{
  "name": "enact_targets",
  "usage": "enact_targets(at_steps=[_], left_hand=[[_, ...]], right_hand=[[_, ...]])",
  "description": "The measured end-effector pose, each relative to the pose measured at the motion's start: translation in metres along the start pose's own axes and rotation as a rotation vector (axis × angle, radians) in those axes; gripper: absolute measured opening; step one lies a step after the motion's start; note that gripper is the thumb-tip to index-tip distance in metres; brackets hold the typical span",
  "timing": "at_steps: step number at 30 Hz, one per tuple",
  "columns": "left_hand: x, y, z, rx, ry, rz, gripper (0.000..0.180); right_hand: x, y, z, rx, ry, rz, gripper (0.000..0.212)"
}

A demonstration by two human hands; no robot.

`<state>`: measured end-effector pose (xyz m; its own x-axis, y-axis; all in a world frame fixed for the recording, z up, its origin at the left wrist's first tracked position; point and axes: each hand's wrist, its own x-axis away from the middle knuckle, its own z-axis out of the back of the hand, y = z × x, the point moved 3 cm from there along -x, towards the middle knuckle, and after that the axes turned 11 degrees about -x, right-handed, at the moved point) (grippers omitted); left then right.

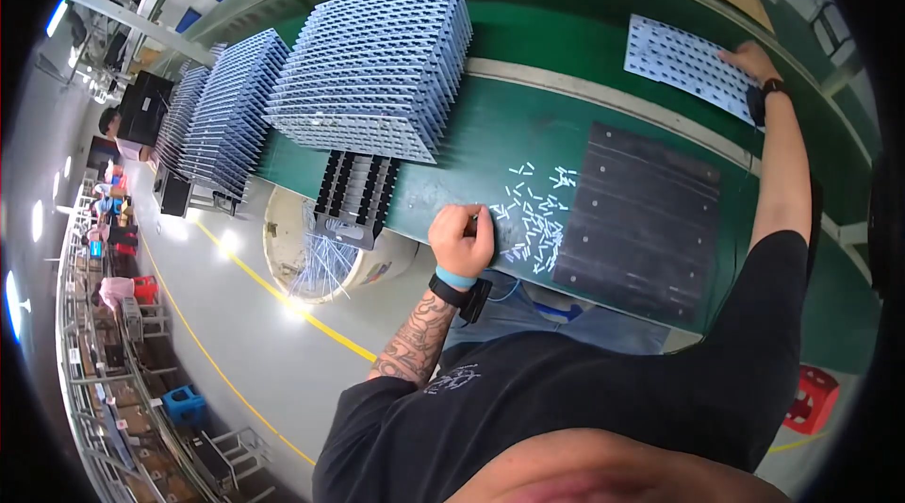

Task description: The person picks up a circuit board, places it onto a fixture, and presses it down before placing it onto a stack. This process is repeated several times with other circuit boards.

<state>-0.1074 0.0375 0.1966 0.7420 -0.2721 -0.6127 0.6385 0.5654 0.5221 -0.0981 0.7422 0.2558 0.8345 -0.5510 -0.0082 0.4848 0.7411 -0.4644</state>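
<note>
My right hand (751,63) reaches to the far right and grips the outer end of a light grey-blue panel (683,65) covered in rows of small dark holes. That panel lies on the green surface beyond a pale raised strip. Near the front edge of the bench, my left hand (462,237) is closed in a fist; what it holds, if anything, is hidden. Just right of the fist lies a loose scatter of small white stick-like pieces (539,220). A dark flat board (636,220) with several round studs rests beside them.
Tall stacks of similar panels (372,60) stand at the back left, with another stack (231,116) behind. A black slotted rack (354,197) overhangs the bench edge above a round white bin (287,248) of thin strips. A red stool (811,399) stands at lower right.
</note>
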Motion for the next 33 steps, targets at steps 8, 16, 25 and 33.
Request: enact_targets(at_steps=[8,16,25,33], left_hand=[[-0.005,0.001,-0.005,-0.002,-0.064,0.004,0.006],[-0.049,-0.028,0.068,0.758,-0.091,0.651,0.01],[-0.214,-0.343,0.148,-0.383,0.25,0.391,0.065],[-0.192,-0.343,0.125,0.267,-0.134,0.718,0.043]], right_hand=[[0.014,0.051,-0.026,0.188,0.221,0.101,0.052],[0.19,-0.3,-0.055,-0.613,-0.486,0.438,0.033],[0.306,-0.49,-0.218,-0.79,-0.536,0.33,0.092],[0.305,-0.51,-0.269,-0.763,-0.429,0.119,0.104]])
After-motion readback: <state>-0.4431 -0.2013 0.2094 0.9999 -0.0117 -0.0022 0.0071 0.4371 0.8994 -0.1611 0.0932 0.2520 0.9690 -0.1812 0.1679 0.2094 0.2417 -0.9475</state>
